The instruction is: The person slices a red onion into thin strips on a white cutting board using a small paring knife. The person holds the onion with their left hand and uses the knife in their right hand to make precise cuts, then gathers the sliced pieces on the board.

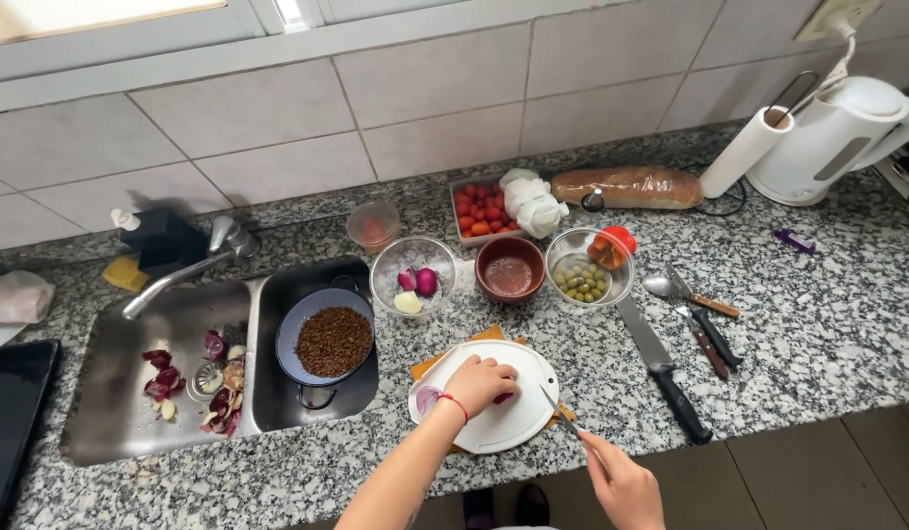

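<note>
The left hand point(482, 381) presses down on a piece of red onion point(503, 397) on the white cutting board point(518, 417), fingers curled over it, probably to keep it from sliding under the blade. The right hand point(623, 481) is closed around the handle of a small knife point(559, 410), its tip angled in toward the onion, just short of it. Another onion piece point(427, 399) lies at the board's left edge, out of the blade's way. The board sits on an orange mat, close to the counter edge. Behind it stand a glass bowl of peeled onions point(413, 276), a brown bowl point(510, 268) and a bowl of green olives point(584, 275). Further back are a tray of cherry tomatoes point(476, 209) and a loaf in clear wrap point(626, 185). A large knife point(660, 363) lies to the right, and onion skins point(219, 388) lie in the sink
</note>
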